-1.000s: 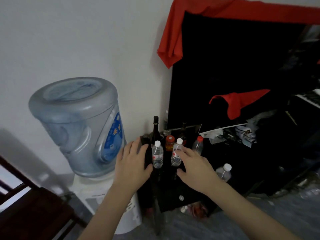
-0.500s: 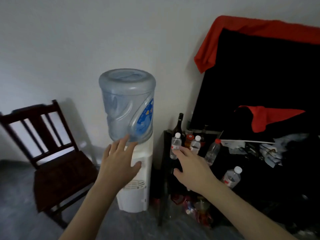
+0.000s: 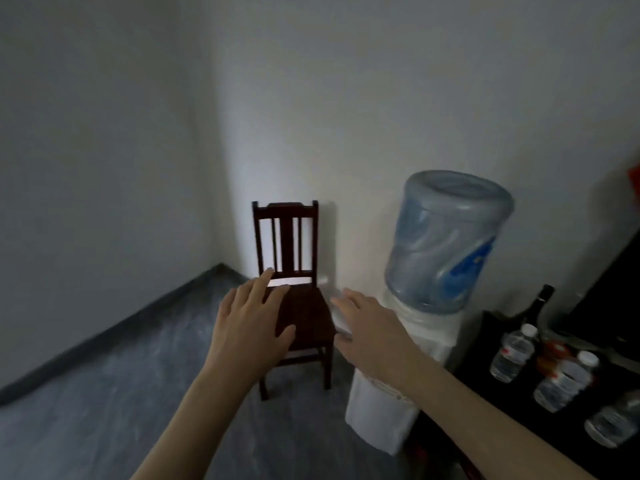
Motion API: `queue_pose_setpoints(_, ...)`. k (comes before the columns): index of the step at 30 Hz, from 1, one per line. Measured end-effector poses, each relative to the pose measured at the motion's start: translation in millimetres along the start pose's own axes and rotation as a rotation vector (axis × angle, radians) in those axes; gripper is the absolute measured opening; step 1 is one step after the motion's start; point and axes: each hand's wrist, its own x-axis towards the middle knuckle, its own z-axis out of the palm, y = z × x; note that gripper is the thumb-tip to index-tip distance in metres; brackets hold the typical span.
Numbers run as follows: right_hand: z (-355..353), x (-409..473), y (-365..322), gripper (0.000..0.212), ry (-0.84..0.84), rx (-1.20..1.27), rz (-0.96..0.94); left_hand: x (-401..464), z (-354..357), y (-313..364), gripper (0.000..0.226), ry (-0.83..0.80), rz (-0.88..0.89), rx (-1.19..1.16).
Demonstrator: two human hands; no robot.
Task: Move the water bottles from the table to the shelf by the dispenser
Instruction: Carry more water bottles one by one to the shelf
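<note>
We see our left hand [image 3: 247,329] and right hand [image 3: 372,336] both stretched out in front of us with fingers [image 3: 263,284] straight and spread, holding nothing, hovering before a dark wooden chair [image 3: 298,306] that stands against the wall. The water bottles [image 3: 512,353] stand on the dark shelf [image 3: 491,389] at the far right, just beside the white dispenser [image 3: 398,393] with its big blue jug [image 3: 446,240], well apart from both hands. We count three clear bottles there, with a dark glass bottle [image 3: 538,308] behind them, somewhat blurred.
</note>
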Motion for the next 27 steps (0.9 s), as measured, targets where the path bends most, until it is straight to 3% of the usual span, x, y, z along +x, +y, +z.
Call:
queue_pose_setpoints(8,21.6,81.2,-193.7,0.066,-0.063,0.016,-0.408,-70.2,-72.8,-165.8,0.065,0.080,-0.393,0.132)
queue_pose_setpoints(14,31.3,106.0,-327.0,0.066,-0.066,0.036,-0.635,-126.7,-124.2,-253.0,0.068,0.130,-0.619,0.226)
queue_pose_setpoints(27,92.6,66.0,-529.6,0.064,-0.264,0.071,-1.153,-278.4,-181.1,-312.1,0.066,0.136,-1.169,0.318)
